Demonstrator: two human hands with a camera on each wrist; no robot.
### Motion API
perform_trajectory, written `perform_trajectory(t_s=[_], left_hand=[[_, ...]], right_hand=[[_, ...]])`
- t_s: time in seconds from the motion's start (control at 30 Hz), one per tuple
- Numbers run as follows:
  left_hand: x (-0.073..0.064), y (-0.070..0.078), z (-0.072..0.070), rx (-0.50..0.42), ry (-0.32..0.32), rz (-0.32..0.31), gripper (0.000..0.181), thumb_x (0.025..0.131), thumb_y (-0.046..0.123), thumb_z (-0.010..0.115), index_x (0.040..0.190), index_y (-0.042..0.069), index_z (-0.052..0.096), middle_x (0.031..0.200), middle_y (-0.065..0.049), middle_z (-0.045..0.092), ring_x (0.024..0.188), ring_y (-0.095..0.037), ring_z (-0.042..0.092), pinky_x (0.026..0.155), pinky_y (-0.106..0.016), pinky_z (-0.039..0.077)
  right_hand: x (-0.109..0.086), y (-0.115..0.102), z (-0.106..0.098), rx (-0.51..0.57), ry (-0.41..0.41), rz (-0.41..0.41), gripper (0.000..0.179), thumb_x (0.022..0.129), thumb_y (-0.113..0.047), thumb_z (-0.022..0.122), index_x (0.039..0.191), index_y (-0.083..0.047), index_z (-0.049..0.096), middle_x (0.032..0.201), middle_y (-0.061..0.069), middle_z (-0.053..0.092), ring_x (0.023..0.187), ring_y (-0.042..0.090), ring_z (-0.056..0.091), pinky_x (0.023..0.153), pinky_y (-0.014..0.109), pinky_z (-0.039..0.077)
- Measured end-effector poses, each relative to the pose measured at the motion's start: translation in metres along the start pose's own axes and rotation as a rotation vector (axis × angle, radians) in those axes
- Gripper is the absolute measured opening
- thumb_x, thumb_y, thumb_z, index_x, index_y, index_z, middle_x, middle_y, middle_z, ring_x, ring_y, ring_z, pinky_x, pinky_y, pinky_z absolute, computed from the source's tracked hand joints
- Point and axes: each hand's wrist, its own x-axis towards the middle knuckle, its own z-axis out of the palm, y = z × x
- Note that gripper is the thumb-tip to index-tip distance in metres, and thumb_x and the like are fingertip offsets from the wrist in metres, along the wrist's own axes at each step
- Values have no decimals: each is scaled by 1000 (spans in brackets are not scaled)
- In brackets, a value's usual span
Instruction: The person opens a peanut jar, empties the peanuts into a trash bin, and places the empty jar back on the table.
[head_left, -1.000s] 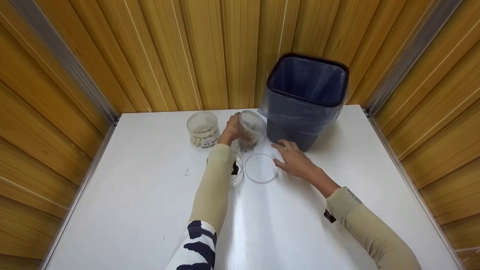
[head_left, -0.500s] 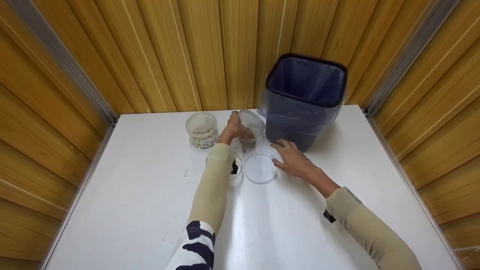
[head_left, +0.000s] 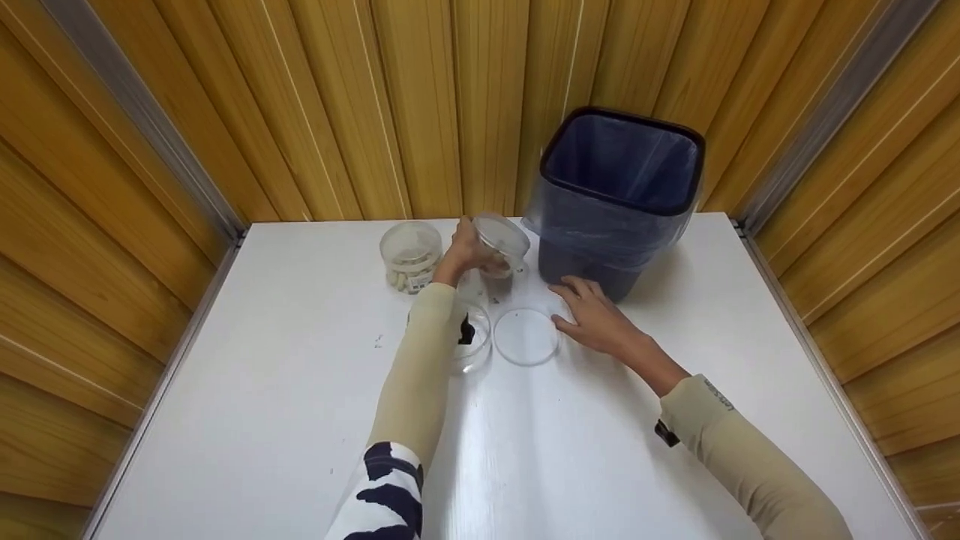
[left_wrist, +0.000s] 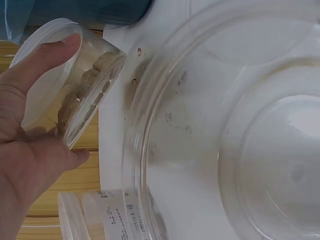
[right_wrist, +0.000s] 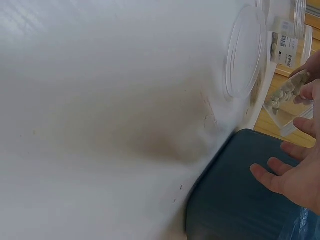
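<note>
Leaning well over, a clear jar [head_left: 504, 234] is held up off the white table [head_left: 262, 420] by the left hand [head_left: 466, 251], with its rounded brownish pieces [left_wrist: 80, 95] seen gathered toward the base. It is clasped between the thumb and the curled fingers of that hand, between a pale-filled jar [head_left: 411, 255] and a dark blue bin [head_left: 581, 262]. The right hand [head_left: 596, 322] is poised near the front of the bin, its fingers spread and slightly bent; whether the bin is touched by them cannot be told.

Between the 2 arms, a round clear disc [head_left: 526, 337] is laid flat on the table, close to the right thumb. Just beside it, a round clear container [head_left: 471, 366] is partly hidden by the left beige sleeve [head_left: 412, 375]. The pale-filled jar is stood upright to the left, with a white label [head_left: 421, 280] on its side, on which a barcode can be seen in the left wrist view. The bin is lined with a translucent bag [head_left: 600, 225], folded over the rim. Small dark specks [head_left: 377, 341] are scattered on the table, which is enclosed by yellow-brown wood-patterned panels [head_left: 420, 112].
</note>
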Motion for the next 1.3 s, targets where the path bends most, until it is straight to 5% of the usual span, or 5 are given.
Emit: perform_trajectory(t_s=[0.47, 0.8, 1.0, 1.3], left_hand=[[-9, 4, -24, -191, 36, 72, 108, 62, -2, 94, 147, 5, 27, 142, -17, 44, 131, -31, 45, 110, -39, 44], [-29, -1, -38, -90, 104, 229, 117, 55, 0, 97, 149, 0, 27, 144, -21, 43, 135, -33, 43, 120, -39, 31], [-45, 0, -39, -116, 91, 312, 119, 53, -1, 98, 149, -2, 27, 145, -22, 42, 135, -36, 42, 118, -41, 32], [-67, 6, -43, -105, 61, 342, 121, 56, 3, 98, 152, 2, 24, 148, -19, 39, 135, -35, 41, 116, -46, 36]], right_hand=[[0, 2, -11, -36, -12, -6, 61, 102, -36, 59, 155, -10, 43, 158, 22, 36, 144, 47, 32, 113, 65, 33], [1, -3, -15, -71, -19, -17, 61, 103, -40, 55, 157, -16, 40, 161, 17, 36, 148, 45, 28, 109, 72, 33], [2, -7, -17, -75, -19, -22, 61, 103, -42, 53, 156, -14, 42, 161, 17, 37, 148, 45, 29, 111, 70, 31], [4, -14, -22, -66, -29, -29, 61, 104, -42, 52, 156, -13, 41, 162, 19, 33, 149, 47, 26, 116, 67, 27]])
